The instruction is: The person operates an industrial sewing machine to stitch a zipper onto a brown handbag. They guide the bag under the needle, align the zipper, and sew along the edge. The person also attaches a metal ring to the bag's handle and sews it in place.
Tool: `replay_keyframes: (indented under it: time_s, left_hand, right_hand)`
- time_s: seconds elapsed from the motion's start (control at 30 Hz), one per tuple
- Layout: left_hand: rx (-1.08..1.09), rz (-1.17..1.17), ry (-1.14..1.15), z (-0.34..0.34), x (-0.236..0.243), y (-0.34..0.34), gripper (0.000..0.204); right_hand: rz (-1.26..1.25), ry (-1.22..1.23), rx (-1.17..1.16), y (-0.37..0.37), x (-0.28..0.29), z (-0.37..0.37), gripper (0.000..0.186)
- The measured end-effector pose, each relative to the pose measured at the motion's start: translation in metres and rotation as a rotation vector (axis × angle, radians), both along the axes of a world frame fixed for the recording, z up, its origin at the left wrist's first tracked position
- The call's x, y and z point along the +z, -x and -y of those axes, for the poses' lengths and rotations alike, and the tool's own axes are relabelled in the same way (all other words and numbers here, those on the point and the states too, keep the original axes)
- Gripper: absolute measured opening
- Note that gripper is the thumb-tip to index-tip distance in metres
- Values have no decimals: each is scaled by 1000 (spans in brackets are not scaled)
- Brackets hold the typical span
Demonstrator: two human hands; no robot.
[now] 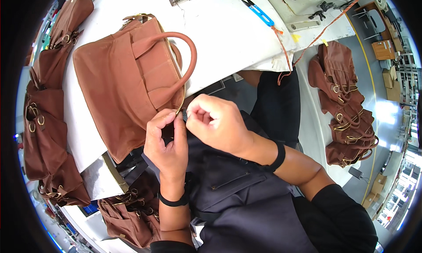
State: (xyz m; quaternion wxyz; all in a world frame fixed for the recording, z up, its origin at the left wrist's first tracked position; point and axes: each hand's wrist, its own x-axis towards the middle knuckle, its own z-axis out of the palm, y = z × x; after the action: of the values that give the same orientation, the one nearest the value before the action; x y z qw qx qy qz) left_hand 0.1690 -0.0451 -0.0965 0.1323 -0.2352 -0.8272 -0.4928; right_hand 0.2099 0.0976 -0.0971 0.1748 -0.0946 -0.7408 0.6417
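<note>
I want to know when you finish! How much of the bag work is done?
Done-looking: brown bags piled at the right. In hand: the left hand and right hand pinch the zipper end of the brown bag on the table. Left: maybe the pile on the left, though I can't tell.

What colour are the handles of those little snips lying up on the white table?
Bright blue, with dark blades. The snips show clearly in the head view, lying on the white table.
</note>
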Motion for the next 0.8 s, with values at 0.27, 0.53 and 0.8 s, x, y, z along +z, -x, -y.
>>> replay_keyframes:
  time_s: [0.27, 0.53, 0.8]
  left_hand:
    - [-41, -86, -9, 1, -6, 1, 24]
    - [-89, -207, 34, 4, -11, 4, 32]
    - [-113, -261, 61, 3, -8, 7, 34]
  right_hand:
    - [233, 166, 74, 3, -14, -13, 12]
    - [209, 412, 202, 0, -7, -14, 21]
    - [358, -46, 149, -7, -19, -23, 11]
